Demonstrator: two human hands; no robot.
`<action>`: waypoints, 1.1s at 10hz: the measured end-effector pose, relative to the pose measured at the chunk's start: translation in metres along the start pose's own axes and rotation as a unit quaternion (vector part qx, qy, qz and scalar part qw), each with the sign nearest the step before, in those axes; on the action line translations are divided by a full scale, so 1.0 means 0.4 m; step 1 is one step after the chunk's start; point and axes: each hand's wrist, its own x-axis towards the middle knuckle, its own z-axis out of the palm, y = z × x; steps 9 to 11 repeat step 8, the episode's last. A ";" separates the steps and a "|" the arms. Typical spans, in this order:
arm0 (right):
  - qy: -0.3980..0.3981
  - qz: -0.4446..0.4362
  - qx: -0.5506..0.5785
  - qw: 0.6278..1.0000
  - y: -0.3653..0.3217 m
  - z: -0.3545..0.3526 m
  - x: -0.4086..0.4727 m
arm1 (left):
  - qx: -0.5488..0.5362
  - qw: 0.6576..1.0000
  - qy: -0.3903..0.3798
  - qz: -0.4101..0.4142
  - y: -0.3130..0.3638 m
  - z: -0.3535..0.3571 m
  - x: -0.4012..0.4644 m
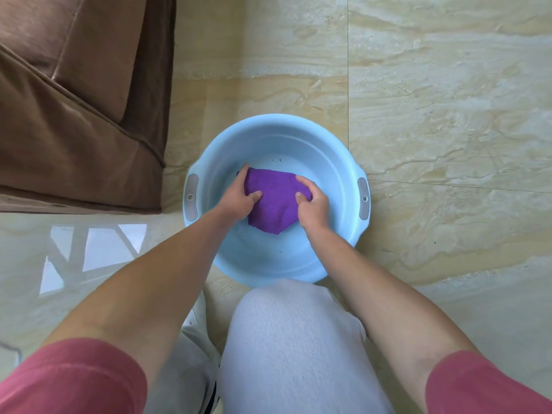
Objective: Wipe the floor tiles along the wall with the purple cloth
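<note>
The purple cloth (276, 201) hangs inside a light blue basin (268, 138) that stands on the beige marble-pattern floor tiles (433, 115). My left hand (239, 197) grips the cloth's left edge, thumb pressed on top. My right hand (312, 203) grips its right edge the same way. The cloth is stretched between both hands, with its lower corner pointing down toward the basin's bottom. The water level in the basin cannot be made out.
A brown fabric sofa (77, 109) fills the upper left, its corner close to the basin's left handle. My knee in grey trousers (295, 339) touches the basin's near rim. Glossy tiles spread to the right and at the left front.
</note>
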 end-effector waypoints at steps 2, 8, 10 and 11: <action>0.034 0.002 -0.037 0.999 -0.007 0.019 -0.007 | 0.038 0.998 0.015 -0.041 0.008 -0.002 0.013; 0.075 -0.042 -0.163 0.983 -0.221 -0.017 -0.099 | 0.347 0.920 0.160 0.093 0.135 -0.087 -0.135; 0.075 -0.042 -0.163 0.983 -0.221 -0.017 -0.099 | 0.347 0.920 0.160 0.093 0.135 -0.087 -0.135; 0.075 -0.042 -0.163 0.983 -0.221 -0.017 -0.099 | 0.347 0.920 0.160 0.093 0.135 -0.087 -0.135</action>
